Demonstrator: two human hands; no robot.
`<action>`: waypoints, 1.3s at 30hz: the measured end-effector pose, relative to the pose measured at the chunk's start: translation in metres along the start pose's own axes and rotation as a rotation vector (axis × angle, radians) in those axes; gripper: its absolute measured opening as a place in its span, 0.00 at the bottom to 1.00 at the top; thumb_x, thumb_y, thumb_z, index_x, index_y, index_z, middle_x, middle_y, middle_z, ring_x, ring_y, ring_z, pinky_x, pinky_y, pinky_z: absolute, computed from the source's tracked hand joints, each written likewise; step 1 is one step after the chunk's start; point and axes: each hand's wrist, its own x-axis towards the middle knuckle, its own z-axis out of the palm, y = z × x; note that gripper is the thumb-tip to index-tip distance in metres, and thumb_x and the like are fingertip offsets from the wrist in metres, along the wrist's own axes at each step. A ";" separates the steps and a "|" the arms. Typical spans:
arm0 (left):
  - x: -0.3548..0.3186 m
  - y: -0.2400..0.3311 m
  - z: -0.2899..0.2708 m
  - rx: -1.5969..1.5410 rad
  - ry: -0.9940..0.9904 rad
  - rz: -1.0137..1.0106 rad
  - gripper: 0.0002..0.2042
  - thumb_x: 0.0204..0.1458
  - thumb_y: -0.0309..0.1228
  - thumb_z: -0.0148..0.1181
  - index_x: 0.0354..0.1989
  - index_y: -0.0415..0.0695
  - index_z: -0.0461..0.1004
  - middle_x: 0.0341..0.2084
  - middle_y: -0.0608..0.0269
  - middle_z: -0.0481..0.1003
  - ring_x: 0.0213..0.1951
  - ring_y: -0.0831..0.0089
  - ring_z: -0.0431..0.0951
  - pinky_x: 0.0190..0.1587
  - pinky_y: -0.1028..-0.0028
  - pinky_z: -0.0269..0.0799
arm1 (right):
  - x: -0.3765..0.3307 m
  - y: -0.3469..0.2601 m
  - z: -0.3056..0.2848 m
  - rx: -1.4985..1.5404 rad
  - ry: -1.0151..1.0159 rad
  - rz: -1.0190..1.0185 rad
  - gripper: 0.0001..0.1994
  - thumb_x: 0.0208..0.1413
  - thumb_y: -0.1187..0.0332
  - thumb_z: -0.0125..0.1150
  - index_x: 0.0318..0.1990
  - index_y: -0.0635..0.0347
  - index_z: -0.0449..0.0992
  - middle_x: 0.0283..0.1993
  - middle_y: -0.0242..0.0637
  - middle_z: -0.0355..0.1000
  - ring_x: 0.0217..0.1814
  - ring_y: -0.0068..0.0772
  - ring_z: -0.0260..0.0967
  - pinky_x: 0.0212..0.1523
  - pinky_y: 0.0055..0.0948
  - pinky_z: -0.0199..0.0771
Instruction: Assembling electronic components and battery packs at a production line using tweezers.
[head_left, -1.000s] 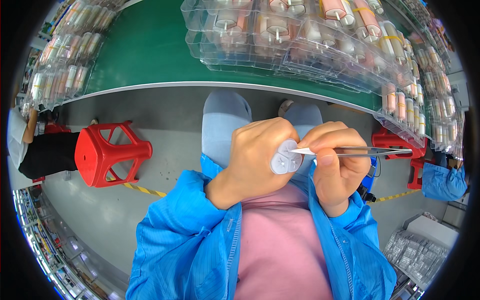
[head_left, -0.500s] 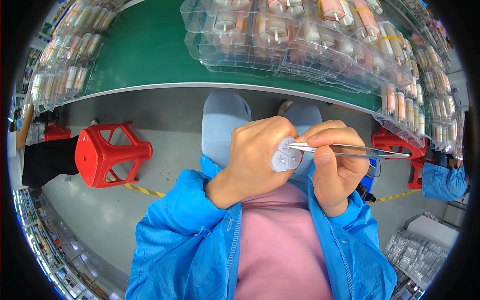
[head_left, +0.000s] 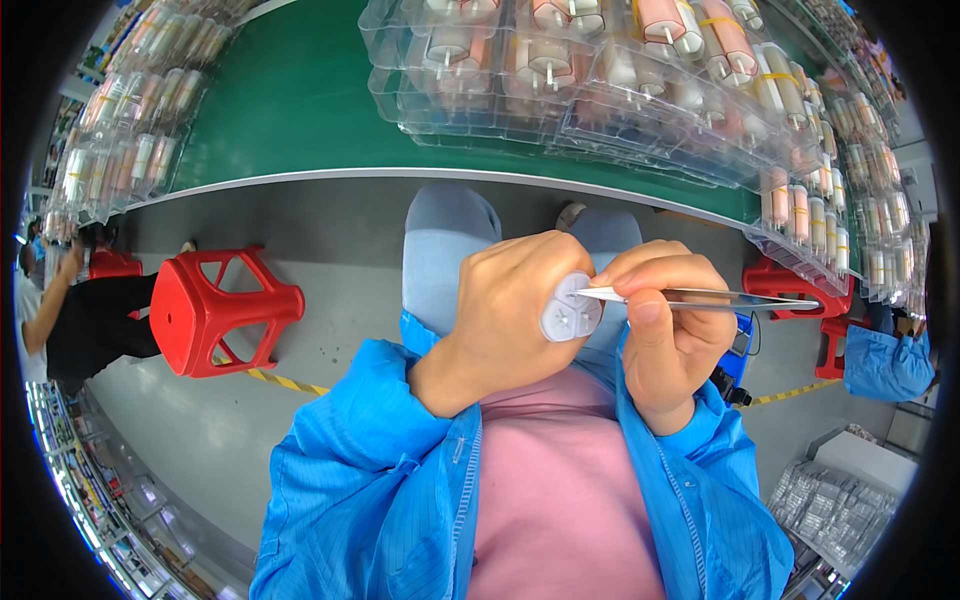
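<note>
My left hand (head_left: 510, 295) is closed around a pale grey-white piece (head_left: 571, 308) whose round end face has three lobes, each with a small star-shaped mark. The rest of this piece is hidden inside the fist. Between the thumb and fingers of my right hand (head_left: 672, 315) is a pair of metal tweezers (head_left: 745, 299) with white tips. Those tips reach the upper right part of the end face, and whether they grip anything there is too small to tell. Both hands are together in front of my lap, below the table edge.
Stacked clear plastic trays (head_left: 480, 110) with pink, white and grey tubes stand on the green table (head_left: 290, 100). More trays of tubes (head_left: 120, 160) are at its left end. A red stool (head_left: 205, 310) stands on the floor at left. Other people are at both sides.
Turned slightly in my right hand, the tweezers now show a narrower gap between their arms. My left hand stays almost still. A person at far left has moved an arm.
</note>
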 end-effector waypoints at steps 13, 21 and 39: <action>-0.002 -0.002 0.001 0.102 0.007 0.014 0.09 0.32 0.21 0.62 0.22 0.42 0.67 0.17 0.58 0.69 0.21 0.57 0.72 0.21 0.66 0.65 | 0.006 0.001 -0.001 -0.271 -0.053 -0.087 0.06 0.45 0.76 0.64 0.31 0.64 0.75 0.29 0.41 0.74 0.27 0.32 0.70 0.28 0.25 0.67; -0.003 -0.003 0.000 0.173 0.013 0.063 0.10 0.30 0.22 0.62 0.21 0.44 0.65 0.16 0.60 0.68 0.19 0.59 0.71 0.20 0.67 0.63 | 0.009 -0.004 -0.001 -0.336 -0.092 -0.112 0.06 0.42 0.76 0.65 0.30 0.63 0.75 0.28 0.40 0.74 0.26 0.33 0.69 0.26 0.26 0.67; -0.003 0.002 0.000 -0.038 0.022 -0.040 0.10 0.32 0.21 0.63 0.21 0.42 0.67 0.17 0.58 0.69 0.20 0.57 0.72 0.21 0.67 0.65 | 0.003 0.000 0.002 -0.083 -0.008 -0.082 0.06 0.48 0.76 0.62 0.34 0.68 0.75 0.32 0.45 0.74 0.31 0.31 0.70 0.30 0.24 0.68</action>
